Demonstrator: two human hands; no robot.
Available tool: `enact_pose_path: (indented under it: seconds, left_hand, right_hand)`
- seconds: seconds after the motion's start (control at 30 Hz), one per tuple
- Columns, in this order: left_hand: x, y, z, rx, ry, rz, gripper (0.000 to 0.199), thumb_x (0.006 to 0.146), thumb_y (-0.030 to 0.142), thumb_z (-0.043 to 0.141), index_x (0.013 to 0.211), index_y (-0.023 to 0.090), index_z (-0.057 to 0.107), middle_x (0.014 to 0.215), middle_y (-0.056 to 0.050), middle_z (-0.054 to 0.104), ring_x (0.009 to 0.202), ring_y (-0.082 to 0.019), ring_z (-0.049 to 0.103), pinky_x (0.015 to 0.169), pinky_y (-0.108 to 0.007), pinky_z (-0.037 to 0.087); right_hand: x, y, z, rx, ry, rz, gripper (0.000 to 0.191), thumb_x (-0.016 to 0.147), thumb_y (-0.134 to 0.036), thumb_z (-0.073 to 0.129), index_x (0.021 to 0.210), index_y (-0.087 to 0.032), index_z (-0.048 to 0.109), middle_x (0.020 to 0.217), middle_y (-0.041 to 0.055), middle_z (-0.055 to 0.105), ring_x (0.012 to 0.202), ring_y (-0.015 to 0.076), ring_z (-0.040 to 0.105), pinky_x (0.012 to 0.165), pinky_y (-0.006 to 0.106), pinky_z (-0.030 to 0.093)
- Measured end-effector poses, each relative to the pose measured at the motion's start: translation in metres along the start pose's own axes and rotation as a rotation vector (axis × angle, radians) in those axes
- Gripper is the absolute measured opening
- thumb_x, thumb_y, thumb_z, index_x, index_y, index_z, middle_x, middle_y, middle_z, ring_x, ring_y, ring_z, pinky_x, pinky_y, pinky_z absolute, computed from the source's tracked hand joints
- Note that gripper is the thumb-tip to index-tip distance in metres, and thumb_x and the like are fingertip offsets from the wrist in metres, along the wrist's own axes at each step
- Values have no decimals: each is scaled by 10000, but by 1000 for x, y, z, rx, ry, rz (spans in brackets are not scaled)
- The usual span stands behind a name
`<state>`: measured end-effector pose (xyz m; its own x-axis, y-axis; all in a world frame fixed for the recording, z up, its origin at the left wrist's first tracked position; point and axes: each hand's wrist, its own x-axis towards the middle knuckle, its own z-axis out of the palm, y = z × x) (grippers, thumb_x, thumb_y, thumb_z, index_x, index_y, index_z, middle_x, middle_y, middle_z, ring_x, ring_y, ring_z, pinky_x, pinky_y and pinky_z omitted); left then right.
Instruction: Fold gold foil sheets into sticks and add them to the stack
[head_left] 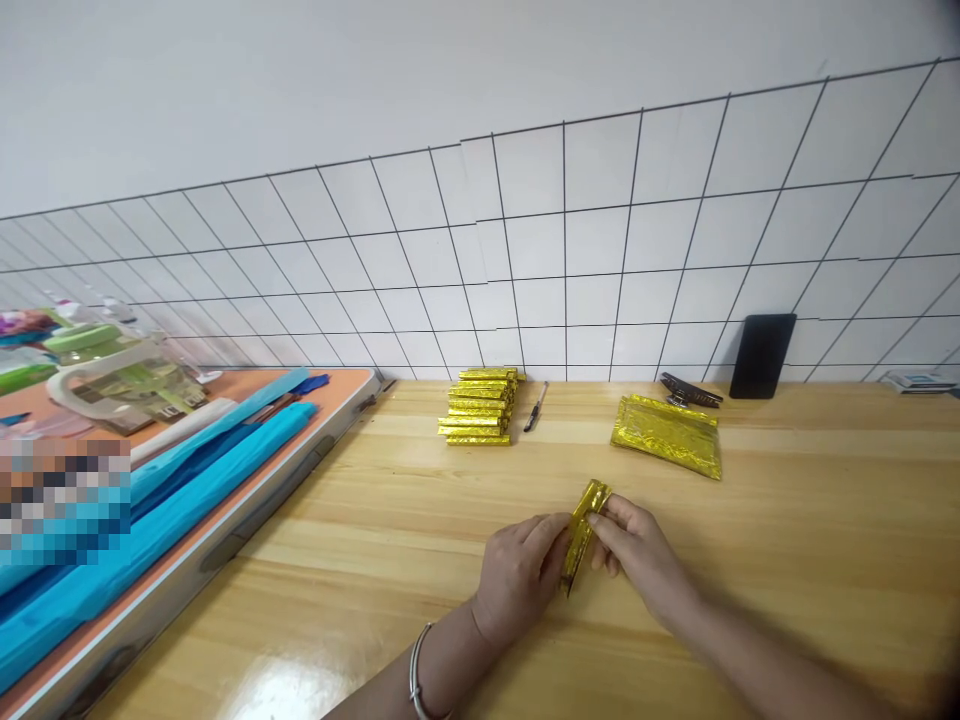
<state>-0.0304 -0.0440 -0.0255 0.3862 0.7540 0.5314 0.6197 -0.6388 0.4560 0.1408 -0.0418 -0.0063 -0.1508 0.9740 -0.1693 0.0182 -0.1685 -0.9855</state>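
Note:
Between my two hands a strip of shiny gold foil paper (582, 535) is held slantwise just over the wooden table, folded along its length. My left hand (521, 565) pinches its left edge, the fingers curled. On the other side my right hand (634, 545) grips it with the thumb on top and fingers behind. Further back lies a pile of folded gold foil strips (480, 408). Flat sheets of gold foil paper (667, 435) rest to the right, beyond my right hand.
A pen (536, 407) lies beside the pile. Behind the sheets is a black claw hair clip (690, 390), and a dark phone (763, 356) leans against the tiled wall. At left, an orange-topped board (352, 385) carries blue cloth (247, 455) and a green-lidded jug (90, 340).

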Motion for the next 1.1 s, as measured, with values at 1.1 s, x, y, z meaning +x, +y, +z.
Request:
enact_pose_path:
  seconds: [1.1]
  left_hand:
    - [5,-4,-3,-323,-35,-295,235,856,156,473,1038,209,610,849,0,687,694,-95,622,638,-177,501]
  right_hand:
    - [3,2,-5,-20,-38,-30,382,820,-510,490,975,-170,567,658,-7,586,544,121,550,472,215,396]
